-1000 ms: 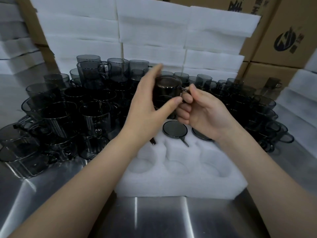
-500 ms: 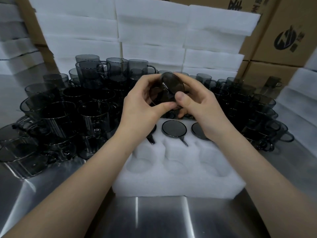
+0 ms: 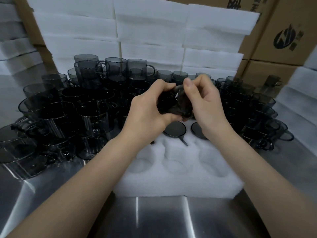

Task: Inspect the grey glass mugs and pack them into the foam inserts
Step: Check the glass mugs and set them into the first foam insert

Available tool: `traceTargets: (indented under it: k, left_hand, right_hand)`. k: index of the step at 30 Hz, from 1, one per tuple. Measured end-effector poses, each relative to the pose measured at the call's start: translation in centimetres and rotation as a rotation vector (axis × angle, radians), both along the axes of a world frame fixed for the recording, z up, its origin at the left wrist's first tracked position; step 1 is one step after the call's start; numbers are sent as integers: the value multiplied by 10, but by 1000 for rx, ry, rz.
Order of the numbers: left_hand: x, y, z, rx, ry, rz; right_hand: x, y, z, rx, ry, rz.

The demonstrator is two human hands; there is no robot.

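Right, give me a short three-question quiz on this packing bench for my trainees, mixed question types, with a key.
1. True or false: the left hand and right hand both grip one grey mug.
2. In the foam insert, the front row of pockets is: A) full, B) empty, C) covered by a lid.
3. Fill in: the white stacks behind the loose mugs are made of ____.
Key: 1 true; 2 B; 3 foam.

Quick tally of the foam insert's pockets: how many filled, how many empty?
Pockets holding mugs: 2, perhaps a third hidden behind the left hand
Empty pockets: 3
Total in view: 5
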State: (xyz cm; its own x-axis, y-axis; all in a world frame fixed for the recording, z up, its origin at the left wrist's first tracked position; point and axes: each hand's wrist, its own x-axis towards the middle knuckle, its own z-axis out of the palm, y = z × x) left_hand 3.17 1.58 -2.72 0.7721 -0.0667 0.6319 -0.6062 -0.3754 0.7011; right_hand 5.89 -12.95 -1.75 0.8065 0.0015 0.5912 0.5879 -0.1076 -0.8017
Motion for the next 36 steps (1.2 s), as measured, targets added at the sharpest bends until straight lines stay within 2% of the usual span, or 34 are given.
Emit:
traceTargets:
  k: [2, 5, 7, 9, 12, 18, 22, 24, 26, 29, 33, 36]
  left_hand:
    - [1, 2, 0, -53, 17, 1]
    - [2, 3, -1, -147, 35, 12]
    - [3, 4, -1, -218, 62, 9]
    - [4, 5, -1, -252, 79, 0]
    - [4, 5, -2, -198, 71, 3]
    - [1, 3, -1, 2, 7, 8]
    - [0, 1, -1, 98, -58, -12]
    - [0, 0, 0, 115, -84, -32]
    - [-2, 0, 1, 13, -39, -77]
    - [-6, 0, 4, -183, 46, -115]
    - [-4, 1, 3, -168, 15, -53]
    - [-3, 1, 2, -101, 30, -52]
  right_hand:
    - [2, -2, 0, 61, 107, 83]
    - [4, -8, -1, 120, 250, 356]
    - [5, -11, -1, 165, 305, 520]
    - [5, -12, -1, 187, 324, 575]
    - [5, -11, -1, 169, 326, 515]
    - [2, -7, -2, 56, 217, 206]
    - [1, -4, -1, 89, 221, 115]
    - [1, -4, 1, 178, 287, 180]
    - [0, -3, 2, 220, 347, 314]
    - [-2, -2, 1, 93, 292, 381]
    - [-3, -4, 0, -60, 102, 371]
    - [-3, -4, -1, -50, 108, 369]
